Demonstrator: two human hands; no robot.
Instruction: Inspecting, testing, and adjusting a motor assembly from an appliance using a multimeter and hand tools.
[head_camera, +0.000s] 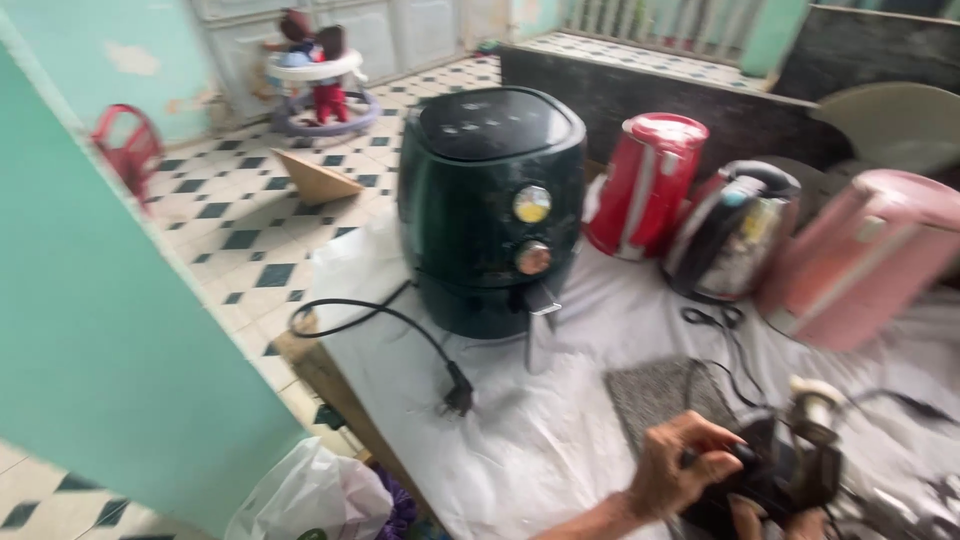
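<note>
My left hand (688, 467) is closed over a small black device (785, 478) at the bottom right, above the white-covered table (520, 440). Fingertips of my right hand (747, 517) show beneath the same device at the lower edge; the rest of that hand is out of view. A pale round knob (815, 402) sticks up from the device, and thin black wires (730, 375) run from it across a grey mat (655, 395). The picture is blurred here, so I cannot tell what kind of device it is.
A black air fryer (490, 210) stands mid-table, its cord and plug (458, 395) lying in front. Behind it stand a red kettle (645, 185), a steel kettle (730, 230) and a pink appliance (860, 255). On the left are a teal wall (100, 330) and a plastic bag (310, 495).
</note>
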